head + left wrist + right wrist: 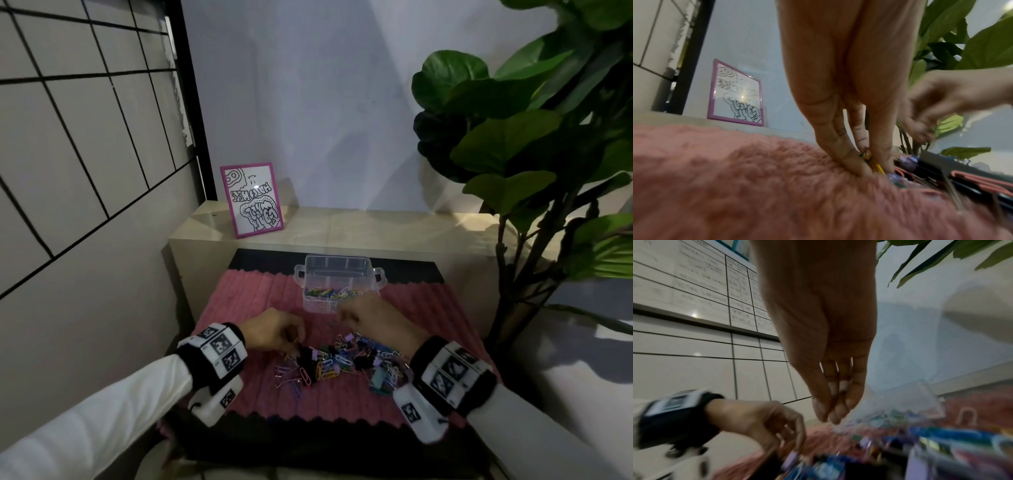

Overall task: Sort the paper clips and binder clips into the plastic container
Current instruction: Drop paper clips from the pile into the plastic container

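Observation:
A clear plastic container [310, 291] stands at the back of the pink mat [239, 301], with several coloured paper clips [329, 293] lying in it. A mixed pile of paper clips and binder clips [342, 363] lies on the mat in front of me. My left hand [874, 170] reaches down to the pile's left edge and pinches a few yellow and orange paper clips [867, 154] between thumb and fingers. My right hand [829, 417] hovers between the pile and the container [910, 399], fingertips bunched and pointing down. It is blurred, and I see no clip in it.
A pink-framed drawing [252, 199] leans on the beige ledge [376, 229] behind the mat. A large leafy plant [513, 154] fills the right side. A tiled wall runs along the left. One loose clip [331, 323] lies just under my right fingers.

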Action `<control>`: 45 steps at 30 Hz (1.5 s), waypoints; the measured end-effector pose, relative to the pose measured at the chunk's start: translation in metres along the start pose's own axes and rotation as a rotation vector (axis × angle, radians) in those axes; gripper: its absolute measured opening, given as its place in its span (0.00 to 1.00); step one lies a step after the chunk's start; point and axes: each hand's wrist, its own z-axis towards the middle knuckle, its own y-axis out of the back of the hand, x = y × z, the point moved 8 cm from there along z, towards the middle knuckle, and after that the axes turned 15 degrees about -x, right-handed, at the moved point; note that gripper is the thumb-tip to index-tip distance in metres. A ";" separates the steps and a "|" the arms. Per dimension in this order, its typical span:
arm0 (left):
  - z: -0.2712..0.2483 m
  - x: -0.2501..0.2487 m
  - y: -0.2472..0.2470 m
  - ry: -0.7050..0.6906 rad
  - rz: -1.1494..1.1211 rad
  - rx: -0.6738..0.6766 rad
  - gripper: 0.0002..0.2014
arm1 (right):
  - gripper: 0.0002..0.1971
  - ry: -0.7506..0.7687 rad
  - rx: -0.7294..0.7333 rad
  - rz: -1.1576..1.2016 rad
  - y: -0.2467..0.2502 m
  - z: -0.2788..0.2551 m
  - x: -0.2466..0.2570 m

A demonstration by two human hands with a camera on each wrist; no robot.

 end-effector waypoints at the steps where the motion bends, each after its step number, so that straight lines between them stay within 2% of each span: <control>1: 0.000 0.003 0.001 0.011 -0.018 0.005 0.12 | 0.06 0.035 0.073 -0.005 -0.009 -0.012 0.007; 3: -0.001 0.006 0.003 0.034 -0.077 0.026 0.11 | 0.07 0.076 0.182 -0.064 -0.029 -0.031 0.013; 5: -0.003 0.009 0.006 0.067 -0.158 0.045 0.10 | 0.14 0.085 0.231 -0.180 -0.045 -0.039 0.010; 7: -0.005 0.010 0.011 0.086 -0.230 0.037 0.12 | 0.14 0.097 0.202 -0.193 -0.047 -0.040 0.011; 9: -0.006 0.011 0.019 0.087 -0.287 0.017 0.13 | 0.09 0.086 0.158 -0.114 -0.042 -0.036 0.012; 16: -0.004 0.010 0.043 0.097 -0.377 -0.039 0.12 | 0.08 -0.100 0.048 0.158 -0.026 -0.034 -0.012; 22: 0.029 -0.020 0.075 0.012 -0.266 -0.180 0.12 | 0.07 -0.304 -0.042 0.422 -0.018 -0.038 -0.032; 25: 0.061 -0.036 0.081 -0.052 -0.187 -0.215 0.12 | 0.11 -0.336 -0.077 0.517 -0.013 -0.041 -0.038; 29: 0.094 -0.041 0.069 -0.089 -0.024 -0.194 0.11 | 0.09 -0.369 -0.096 0.612 -0.009 -0.047 -0.042; 33: 0.099 -0.032 0.046 -0.112 0.086 -0.058 0.17 | 0.04 -0.394 -0.093 0.702 -0.006 -0.047 -0.043; 35: 0.093 -0.032 0.046 -0.136 0.095 -0.082 0.20 | 0.02 -0.409 -0.118 0.743 0.000 -0.039 -0.042; 37: 0.084 -0.036 0.054 -0.174 0.087 -0.152 0.21 | 0.02 -0.408 -0.174 0.731 0.010 -0.022 -0.042; 41: 0.055 -0.035 0.070 -0.160 0.048 -0.242 0.24 | 0.06 -0.402 -0.317 0.627 0.025 0.022 -0.045; 43: 0.035 -0.029 0.066 -0.162 0.059 -0.205 0.22 | 0.05 -0.384 -0.359 0.486 0.025 0.039 -0.046; 45: 0.010 -0.020 0.053 -0.132 0.080 -0.105 0.18 | 0.12 -0.347 -0.323 0.344 0.016 0.045 -0.041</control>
